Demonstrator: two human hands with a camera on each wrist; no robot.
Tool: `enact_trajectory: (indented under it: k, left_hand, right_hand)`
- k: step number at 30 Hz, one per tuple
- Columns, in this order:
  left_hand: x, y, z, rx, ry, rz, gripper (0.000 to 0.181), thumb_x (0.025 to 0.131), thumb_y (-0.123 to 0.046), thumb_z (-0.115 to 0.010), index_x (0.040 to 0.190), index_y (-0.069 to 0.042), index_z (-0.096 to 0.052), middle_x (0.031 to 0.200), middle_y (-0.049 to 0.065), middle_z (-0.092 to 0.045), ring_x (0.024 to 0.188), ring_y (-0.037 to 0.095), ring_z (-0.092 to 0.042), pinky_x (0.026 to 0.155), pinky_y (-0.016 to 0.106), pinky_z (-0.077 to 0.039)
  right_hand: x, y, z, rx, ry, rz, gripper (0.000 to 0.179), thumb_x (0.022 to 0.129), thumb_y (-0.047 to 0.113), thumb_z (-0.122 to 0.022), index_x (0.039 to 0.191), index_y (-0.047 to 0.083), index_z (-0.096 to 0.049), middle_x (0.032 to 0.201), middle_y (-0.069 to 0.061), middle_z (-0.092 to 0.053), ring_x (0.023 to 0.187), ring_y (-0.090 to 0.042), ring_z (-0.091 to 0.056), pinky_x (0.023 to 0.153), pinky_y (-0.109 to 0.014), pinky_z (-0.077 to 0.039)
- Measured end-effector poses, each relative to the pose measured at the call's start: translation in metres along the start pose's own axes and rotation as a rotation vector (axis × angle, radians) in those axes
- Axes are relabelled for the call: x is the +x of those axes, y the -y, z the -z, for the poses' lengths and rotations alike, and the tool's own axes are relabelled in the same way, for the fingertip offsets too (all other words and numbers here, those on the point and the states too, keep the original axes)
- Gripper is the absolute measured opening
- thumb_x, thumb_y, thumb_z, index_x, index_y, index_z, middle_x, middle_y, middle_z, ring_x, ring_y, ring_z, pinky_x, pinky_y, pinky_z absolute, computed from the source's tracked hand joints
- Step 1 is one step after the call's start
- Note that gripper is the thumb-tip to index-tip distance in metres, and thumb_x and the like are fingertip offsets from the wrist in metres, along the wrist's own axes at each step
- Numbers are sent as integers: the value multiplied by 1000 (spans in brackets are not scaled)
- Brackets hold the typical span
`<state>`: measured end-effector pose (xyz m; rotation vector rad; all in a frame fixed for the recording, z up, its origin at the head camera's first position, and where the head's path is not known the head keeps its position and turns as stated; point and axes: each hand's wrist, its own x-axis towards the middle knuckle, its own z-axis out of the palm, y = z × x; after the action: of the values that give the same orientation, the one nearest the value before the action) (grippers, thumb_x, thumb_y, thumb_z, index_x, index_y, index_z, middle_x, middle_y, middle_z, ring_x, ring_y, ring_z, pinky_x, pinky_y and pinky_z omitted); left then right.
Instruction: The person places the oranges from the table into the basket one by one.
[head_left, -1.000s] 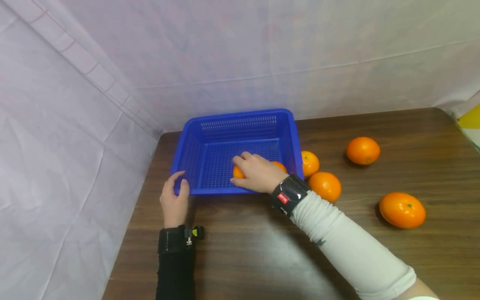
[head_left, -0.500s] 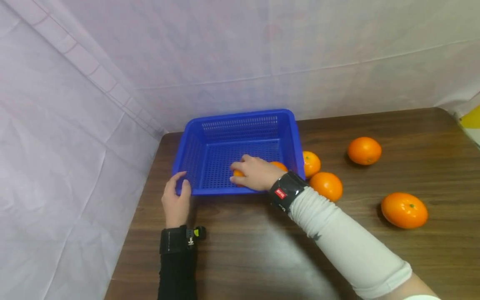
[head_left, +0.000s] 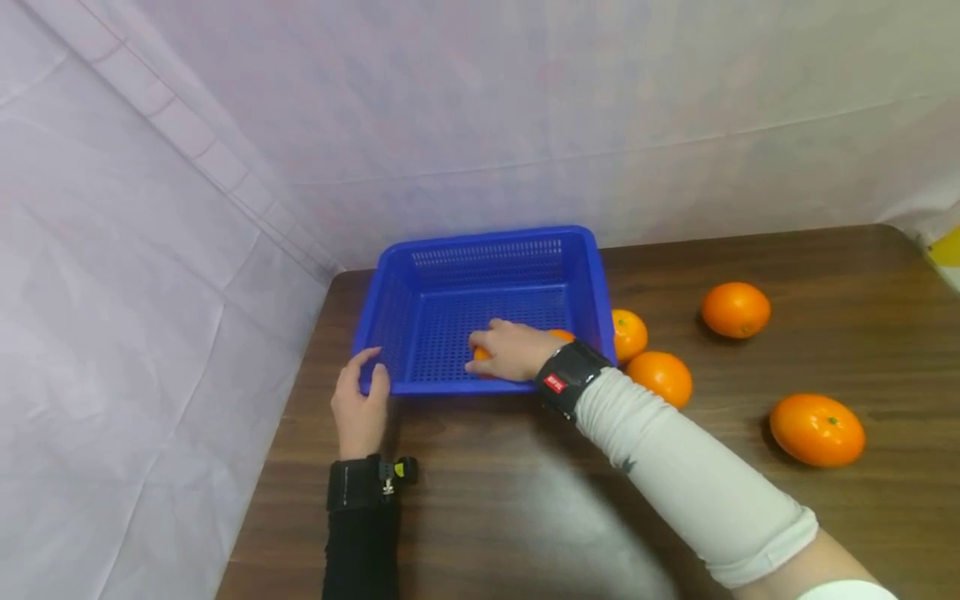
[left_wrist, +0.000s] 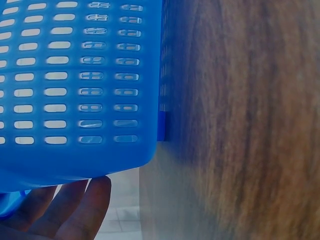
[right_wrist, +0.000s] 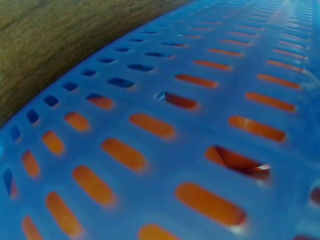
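A blue slotted plastic basket (head_left: pixel 480 239) sits towards the back of the wooden table. My left hand (head_left: pixel 362 410) grips its front left corner; in the left wrist view, fingers (left_wrist: pixel 92 207) bend against the slotted wall (left_wrist: pixel 65 150). Inside the basket, near the front wall, my right hand (head_left: pixel 516 350) holds an orange (head_left: pixel 482 356), mostly hidden under the fingers. Another orange (head_left: pixel 561 335) shows behind that hand, by the basket's right side. Through the slots of the basket wall (right_wrist: pixel 165 165) in the right wrist view, orange peel shows close up.
Two oranges, one behind (head_left: pixel 629 335) and one in front (head_left: pixel 660 377), lie close against the basket's right side. Farther right are an orange near the back (head_left: pixel 736 310) and a larger one (head_left: pixel 817 430). Pale cloth (head_left: pixel 487 108) hangs behind and left of the table (head_left: pixel 480 500).
My right hand has settled slightly lower over the orange in the basket. The left hand keeps its place at the corner. The whole head view has shifted a little.
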<state>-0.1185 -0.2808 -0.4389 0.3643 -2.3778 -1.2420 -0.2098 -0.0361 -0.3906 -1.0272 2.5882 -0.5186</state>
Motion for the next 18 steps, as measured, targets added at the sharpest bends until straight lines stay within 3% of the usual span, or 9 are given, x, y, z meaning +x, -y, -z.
enact_trajectory:
  k: [11,18]
  left_hand:
    - [-1,0,0,0,9,5,31,99,-20,-57,128,-15,-65,134,15,-61,130,32,-54,111,52,-39]
    - [0,0,-1,6,1,-1,31,98,-20,-57,128,-14,-65,134,15,-62,131,33,-54,112,52,-39]
  right_hand:
    - [-2,2,1,14,45,-35,46,99,49,-56,129,14,-61,132,-20,-58,118,-33,-60,100,-50,-51]
    - [-2,2,0,13,51,-43,45,99,50,-56,128,16,-61,133,-20,-57,116,-33,-61,99,-51,-51]
